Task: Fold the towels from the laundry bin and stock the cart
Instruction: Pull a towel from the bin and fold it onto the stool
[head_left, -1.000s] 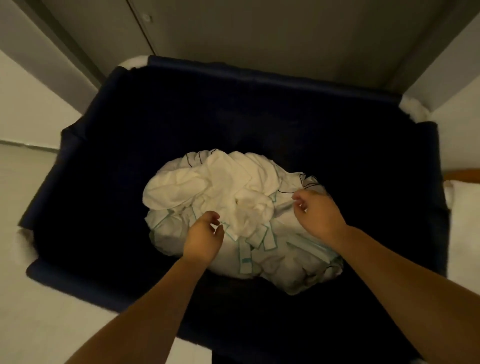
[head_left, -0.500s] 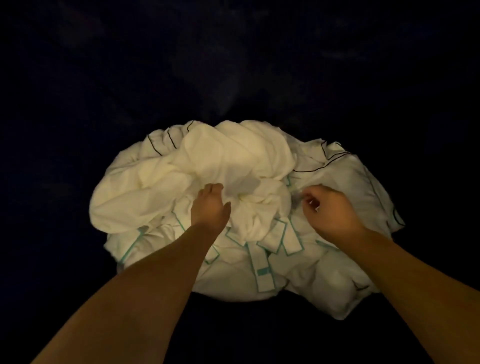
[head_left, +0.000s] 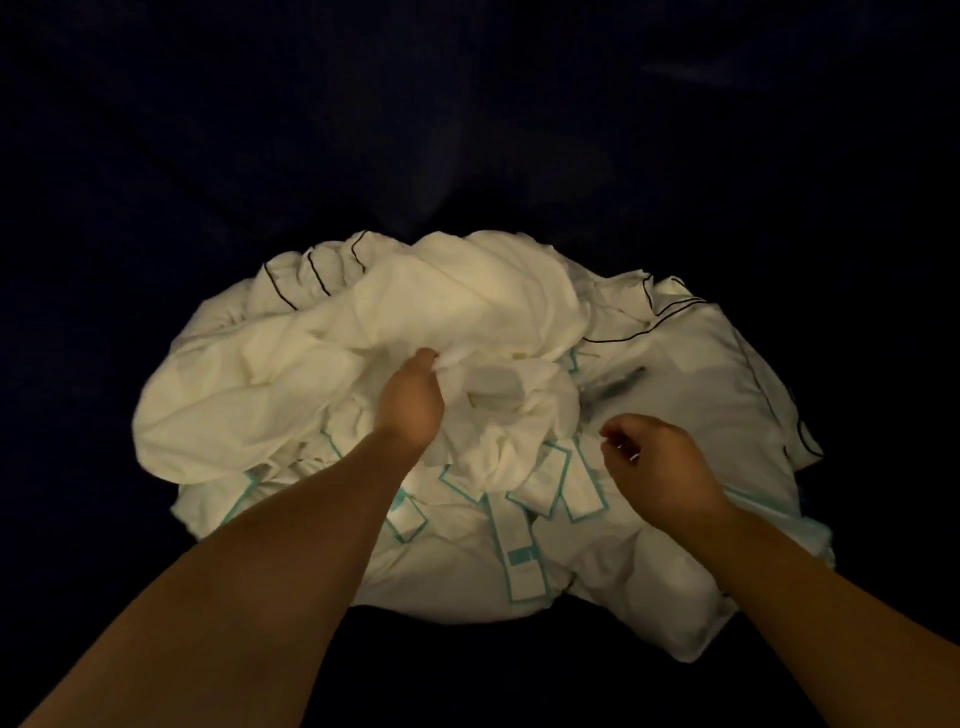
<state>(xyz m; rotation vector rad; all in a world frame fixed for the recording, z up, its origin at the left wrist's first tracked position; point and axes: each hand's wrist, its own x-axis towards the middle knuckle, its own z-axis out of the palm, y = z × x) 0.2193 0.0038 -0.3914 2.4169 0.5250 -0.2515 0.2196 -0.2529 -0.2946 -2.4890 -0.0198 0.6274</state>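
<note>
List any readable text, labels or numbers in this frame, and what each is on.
No text in this frame can be read.
Teal-bordered tags on the linen pile: white inside, one with a teal block; any print is too blurred to read.
Black-piped linen: no lettering visible.
Dark bin fabric: no markings visible.

dim | surround near black; pale centre lit | soft, slightly blurred
</note>
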